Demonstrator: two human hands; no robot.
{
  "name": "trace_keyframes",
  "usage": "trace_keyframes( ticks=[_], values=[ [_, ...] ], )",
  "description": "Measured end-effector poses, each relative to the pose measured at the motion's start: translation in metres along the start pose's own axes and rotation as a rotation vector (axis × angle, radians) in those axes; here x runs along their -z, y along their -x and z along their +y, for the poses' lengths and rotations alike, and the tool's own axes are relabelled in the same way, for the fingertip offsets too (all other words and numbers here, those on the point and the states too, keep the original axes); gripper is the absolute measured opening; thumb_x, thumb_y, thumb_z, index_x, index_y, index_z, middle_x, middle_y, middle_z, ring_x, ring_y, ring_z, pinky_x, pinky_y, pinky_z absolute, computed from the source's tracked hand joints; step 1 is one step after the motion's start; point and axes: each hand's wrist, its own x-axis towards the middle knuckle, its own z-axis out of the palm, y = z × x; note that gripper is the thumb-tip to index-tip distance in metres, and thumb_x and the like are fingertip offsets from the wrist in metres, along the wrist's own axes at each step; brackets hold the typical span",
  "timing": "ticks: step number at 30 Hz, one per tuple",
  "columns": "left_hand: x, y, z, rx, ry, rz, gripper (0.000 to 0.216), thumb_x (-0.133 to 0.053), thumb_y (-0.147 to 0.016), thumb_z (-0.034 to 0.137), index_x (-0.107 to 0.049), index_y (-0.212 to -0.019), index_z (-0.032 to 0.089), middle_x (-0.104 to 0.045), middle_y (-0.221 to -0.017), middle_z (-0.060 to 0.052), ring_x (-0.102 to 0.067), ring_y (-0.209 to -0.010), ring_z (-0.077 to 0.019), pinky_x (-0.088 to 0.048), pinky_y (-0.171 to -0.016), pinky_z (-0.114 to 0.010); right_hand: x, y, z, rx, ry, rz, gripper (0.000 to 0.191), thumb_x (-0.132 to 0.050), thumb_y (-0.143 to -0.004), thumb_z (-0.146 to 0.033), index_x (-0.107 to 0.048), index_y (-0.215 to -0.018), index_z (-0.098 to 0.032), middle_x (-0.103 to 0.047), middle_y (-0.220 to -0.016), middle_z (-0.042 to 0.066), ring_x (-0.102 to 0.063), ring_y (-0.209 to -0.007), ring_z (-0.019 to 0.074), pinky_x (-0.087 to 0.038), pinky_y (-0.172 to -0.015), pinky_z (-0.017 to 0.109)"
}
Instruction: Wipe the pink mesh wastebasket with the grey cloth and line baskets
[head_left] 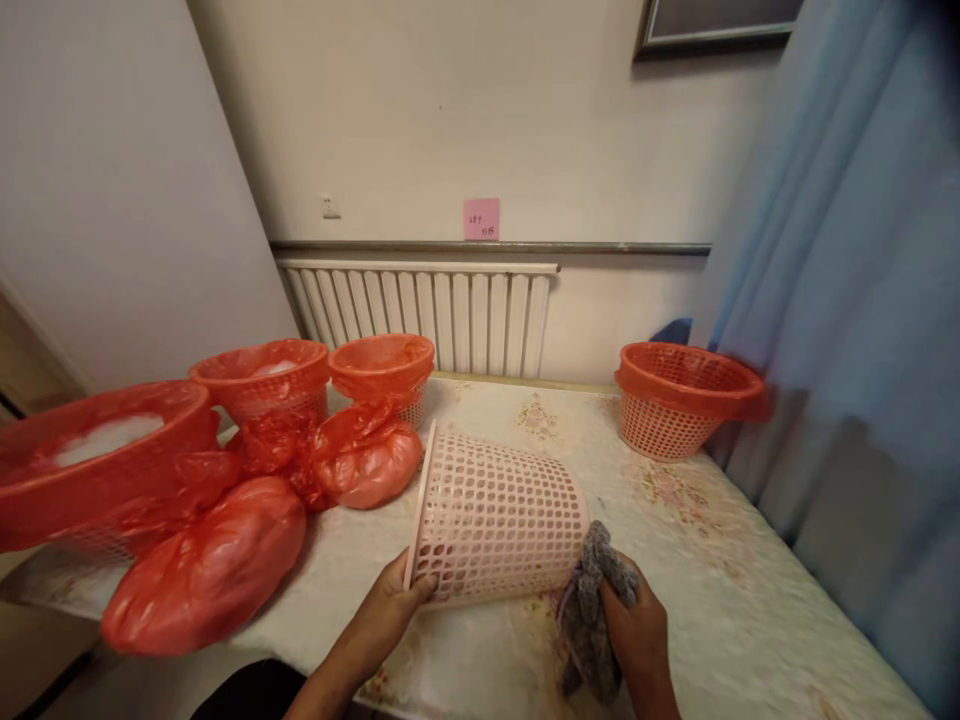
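Note:
A pink perforated plastic basket (499, 520) lies on its side on the table, its open rim facing left. My left hand (390, 610) is closed on that rim at its lower edge. My right hand (637, 630) grips a grey cloth (592, 610) and presses it against the basket's base at the right.
Three baskets lined with red bags stand at left: (90, 460), (262, 380), (382, 370). Filled red plastic bags (210, 570), (367, 460) lie before them. Another red-lined basket (682, 395) stands at the back right. A blue curtain (855, 300) hangs at right; a radiator (427, 315) is behind the floral tablecloth (712, 560).

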Motion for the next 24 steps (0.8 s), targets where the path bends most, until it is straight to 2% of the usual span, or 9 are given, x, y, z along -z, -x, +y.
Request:
trace_keyframes(
  ticks=[4,7,9,13,17,20,24],
  values=[
    [-0.003,0.005,0.010,0.015,-0.020,0.005,0.041,-0.068,-0.078,0.035,-0.064,-0.115,0.016,-0.076,-0.092,-0.006,-0.068,-0.084,-0.0237,-0.051,-0.086,-0.036,0.008,0.003,-0.007,0.051,0.011,0.029,0.052,-0.058,-0.070,-0.046,-0.067,-0.109,-0.013,-0.072,-0.101,0.010,-0.065,-0.095,0.0273,-0.051,-0.085,0.037],
    [-0.006,0.010,0.022,0.051,-0.041,0.012,0.042,-0.070,-0.077,0.034,-0.064,-0.114,0.015,-0.073,-0.073,-0.001,-0.064,-0.063,-0.0176,-0.053,-0.078,-0.033,0.013,0.008,-0.014,0.085,0.034,0.084,0.051,-0.058,-0.070,-0.046,-0.067,-0.108,-0.013,-0.071,-0.102,0.011,-0.065,-0.095,0.0279,-0.051,-0.086,0.038],
    [-0.006,0.014,0.028,0.058,-0.030,0.006,0.040,-0.070,-0.076,0.033,-0.064,-0.112,0.015,-0.071,-0.071,0.001,-0.062,-0.059,-0.0155,-0.052,-0.076,-0.031,0.014,0.011,-0.020,0.121,0.059,0.126,0.050,-0.057,-0.071,-0.045,-0.066,-0.109,-0.014,-0.070,-0.104,0.011,-0.064,-0.097,0.0280,-0.050,-0.088,0.039],
    [-0.005,0.018,0.033,0.031,0.001,-0.030,0.040,-0.068,-0.075,0.032,-0.063,-0.111,0.015,-0.075,-0.088,-0.004,-0.066,-0.076,-0.0195,-0.050,-0.076,-0.029,0.005,0.017,-0.028,0.259,0.209,0.124,0.046,-0.053,-0.075,-0.042,-0.066,-0.110,-0.015,-0.067,-0.111,0.013,-0.060,-0.107,0.0301,-0.044,-0.098,0.045],
    [-0.001,0.019,0.023,-0.006,-0.016,-0.040,0.042,-0.066,-0.075,0.032,-0.062,-0.113,0.014,-0.073,-0.103,-0.009,-0.066,-0.094,-0.0254,-0.048,-0.087,-0.034,-0.009,0.022,-0.026,0.406,0.412,0.041,0.050,-0.049,-0.078,-0.038,-0.063,-0.118,-0.011,-0.062,-0.120,0.017,-0.053,-0.117,0.0324,-0.041,-0.102,0.048],
    [0.005,0.020,0.013,-0.045,-0.034,-0.075,0.042,-0.063,-0.077,0.032,-0.061,-0.114,0.013,-0.072,-0.108,-0.011,-0.066,-0.098,-0.0271,-0.047,-0.091,-0.038,-0.016,0.025,-0.025,0.463,0.477,0.015,0.050,-0.047,-0.078,-0.031,-0.061,-0.121,-0.009,-0.061,-0.121,0.017,-0.053,-0.116,0.0312,-0.042,-0.101,0.047],
    [0.011,0.022,0.011,-0.096,-0.107,-0.125,0.036,-0.060,-0.079,0.028,-0.063,-0.111,0.013,-0.073,-0.104,-0.009,-0.065,-0.098,-0.0269,-0.047,-0.092,-0.039,-0.023,0.031,-0.032,0.457,0.513,0.084,0.046,-0.041,-0.079,-0.025,-0.062,-0.116,-0.008,-0.063,-0.114,0.017,-0.055,-0.111,0.0303,-0.043,-0.099,0.047]
  ],
)
